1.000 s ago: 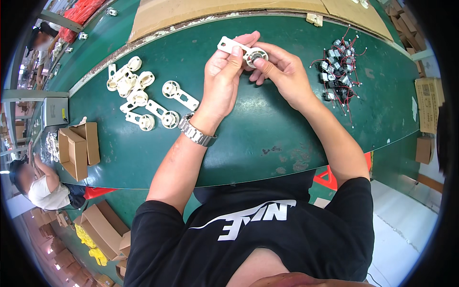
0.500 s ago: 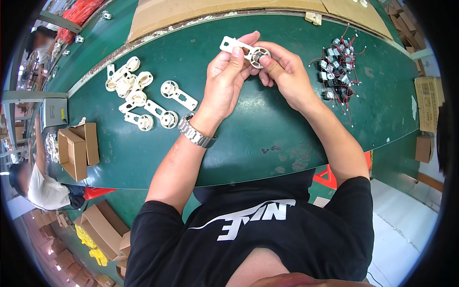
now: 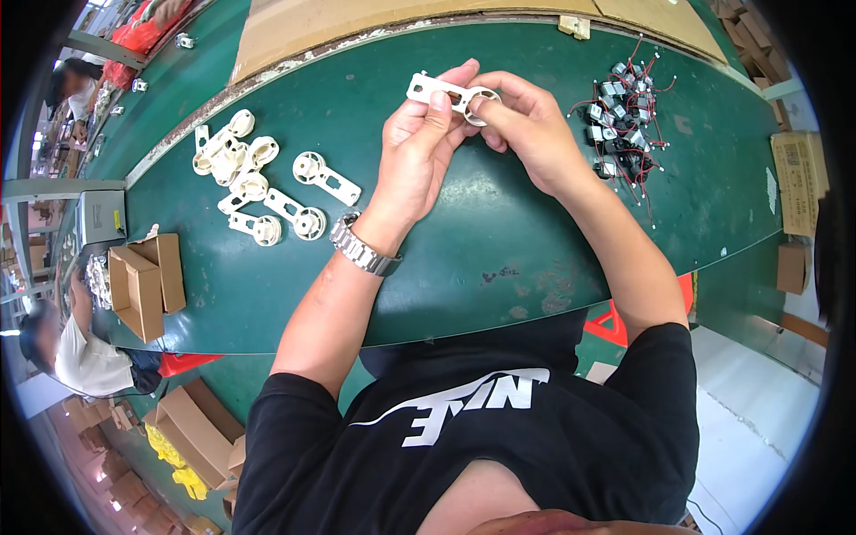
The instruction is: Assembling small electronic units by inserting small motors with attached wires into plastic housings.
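Above the green table, both hands hold one cream plastic bracket with a flat slotted arm and a round ring end. My left hand pinches the flat arm, thumb on top and fingers beneath. The thumb of my right hand presses into the ring end, its fingers curled behind. Whatever sits inside the ring is mostly covered by that thumb. Left of my hands lie several similar cream brackets, some heaped together. To the right is a pile of small motors with red and black wires.
Open cardboard boxes stand at the table's left end, near a grey metal box. A cardboard sheet runs along the far edge, with a small cream block beside it. Other people sit at the far left.
My right thumb has pushed further over the ring, covering the dark part that showed in it before. The left hand keeps its grip. The view has shifted slightly.
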Demonstrator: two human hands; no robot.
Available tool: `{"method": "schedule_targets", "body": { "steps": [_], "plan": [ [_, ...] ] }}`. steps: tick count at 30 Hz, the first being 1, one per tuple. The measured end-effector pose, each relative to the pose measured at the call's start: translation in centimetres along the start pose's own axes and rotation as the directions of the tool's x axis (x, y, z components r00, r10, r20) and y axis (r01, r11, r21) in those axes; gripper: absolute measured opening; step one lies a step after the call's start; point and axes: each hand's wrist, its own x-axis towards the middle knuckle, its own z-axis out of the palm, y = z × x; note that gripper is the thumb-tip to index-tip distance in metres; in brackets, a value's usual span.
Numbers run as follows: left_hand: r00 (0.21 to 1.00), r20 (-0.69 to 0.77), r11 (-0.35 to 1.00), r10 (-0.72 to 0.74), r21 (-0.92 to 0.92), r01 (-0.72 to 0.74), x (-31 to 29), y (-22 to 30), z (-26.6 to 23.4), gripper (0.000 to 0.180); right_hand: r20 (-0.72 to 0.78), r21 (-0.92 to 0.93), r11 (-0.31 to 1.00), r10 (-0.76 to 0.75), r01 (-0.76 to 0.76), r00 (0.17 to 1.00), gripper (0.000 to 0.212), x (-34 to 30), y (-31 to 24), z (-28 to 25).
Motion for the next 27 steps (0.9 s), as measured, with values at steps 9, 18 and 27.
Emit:
{"method": "schedule_targets", "body": {
  "steps": [9, 18, 27],
  "plan": [
    [0.998, -0.066, 0.999, 0.001, -0.036, -0.003, 0.1, 0.3, -0.3, 0.058, 0.037, -0.252, 0.953, -0.165, 0.169, 0.986, 0.025, 0.1, 0.0, 0.5],
    [0.998, -0.05, 0.999, 0.021, 0.027, -0.02, -0.1, -0.5, 0.2, 0.051, -0.044, -0.314, 0.944, -0.118, 0.098, 0.992, 0.029, 0.3, 0.8, 0.1],
    [0.973, -0.168, 0.956, -0.159, 0.22, 0.194, -0.4, 2.9, 1.3, 0.072, -0.051, -0.049, 0.998, 0.044, -0.047, 0.998, 0.035, 2.5, -2.4, -1.3]
  ]
}}
